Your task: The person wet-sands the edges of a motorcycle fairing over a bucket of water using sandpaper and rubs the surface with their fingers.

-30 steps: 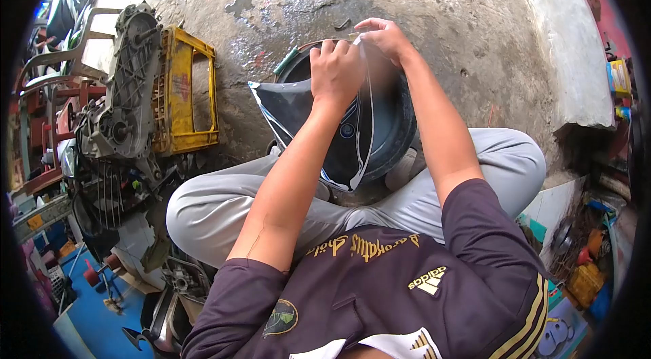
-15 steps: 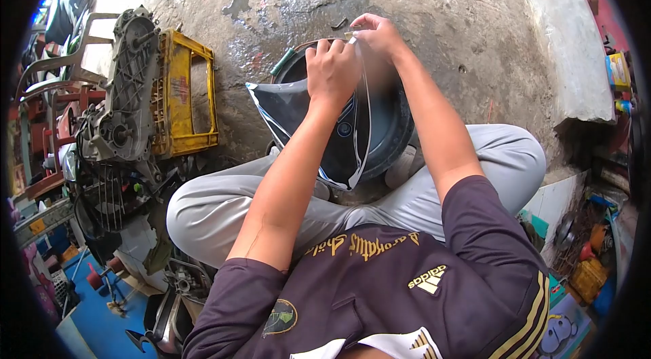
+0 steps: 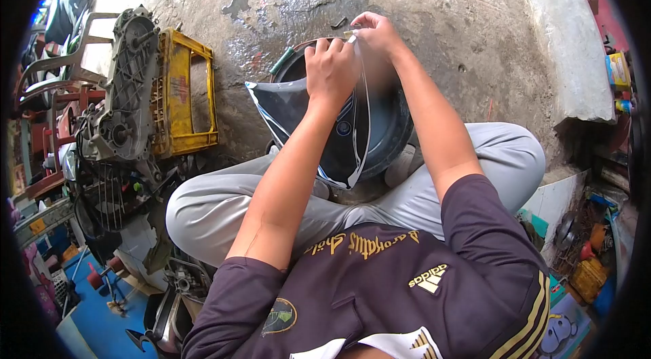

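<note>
A black motorcycle body panel [image 3: 337,152] with white and blue striping lies tilted across a dark round basin [image 3: 393,135] between my legs. At the panel's far end is my left hand [image 3: 332,68], its fingers curled over the edge and gripping it. Just right of it, my right hand [image 3: 378,36] pinches a thin whitish strip [image 3: 352,39] at the panel's tip, thumb and forefinger together. Whether the strip is stuck to the panel there I cannot tell. A green handle grip [image 3: 283,60] shows on the basin's left side.
A yellow plastic crate [image 3: 186,91] stands to the left, with a grey metal engine casing [image 3: 125,87] against it. Beyond the basin, a small dark piece [image 3: 339,22] lies on the wet concrete floor [image 3: 447,13]. Mixed parts [image 3: 586,257] are piled at right.
Almost nothing differs. My left hand and the panel have shifted very slightly; both hands keep their hold.
</note>
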A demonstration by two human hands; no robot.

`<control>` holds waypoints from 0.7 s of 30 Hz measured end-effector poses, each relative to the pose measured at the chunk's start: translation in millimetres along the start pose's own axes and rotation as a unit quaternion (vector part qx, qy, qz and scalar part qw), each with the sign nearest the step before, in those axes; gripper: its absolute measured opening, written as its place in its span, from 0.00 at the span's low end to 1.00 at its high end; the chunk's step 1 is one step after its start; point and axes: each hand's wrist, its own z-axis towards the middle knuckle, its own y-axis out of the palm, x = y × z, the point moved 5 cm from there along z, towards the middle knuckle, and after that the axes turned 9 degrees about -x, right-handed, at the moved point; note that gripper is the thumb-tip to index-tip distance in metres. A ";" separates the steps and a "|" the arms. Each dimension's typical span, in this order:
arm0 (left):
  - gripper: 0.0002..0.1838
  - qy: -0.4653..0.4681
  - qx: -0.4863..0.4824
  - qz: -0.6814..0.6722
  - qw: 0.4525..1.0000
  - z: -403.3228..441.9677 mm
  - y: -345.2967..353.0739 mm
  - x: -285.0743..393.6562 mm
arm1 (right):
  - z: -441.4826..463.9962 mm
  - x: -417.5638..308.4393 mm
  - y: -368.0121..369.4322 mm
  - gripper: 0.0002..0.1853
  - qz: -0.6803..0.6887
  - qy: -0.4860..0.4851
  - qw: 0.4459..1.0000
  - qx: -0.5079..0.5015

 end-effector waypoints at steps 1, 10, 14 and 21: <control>0.08 -0.001 -0.002 0.002 1.000 -0.1 0.5 -0.2 | 0.7 0.5 0.0 0.11 -0.004 0.006 1.000 0.002; 0.08 0.001 0.007 0.011 1.000 0.9 -1.2 0.7 | 1.3 2.0 -1.3 0.12 -0.019 0.004 1.000 0.004; 0.08 -0.001 0.003 0.011 1.000 0.6 -2.6 1.4 | -0.6 0.8 -2.1 0.12 -0.037 -0.025 0.999 0.012; 0.12 -0.033 -0.071 0.011 0.997 -0.3 2.1 -1.0 | -0.7 1.8 -3.3 0.12 -0.026 0.004 0.999 0.022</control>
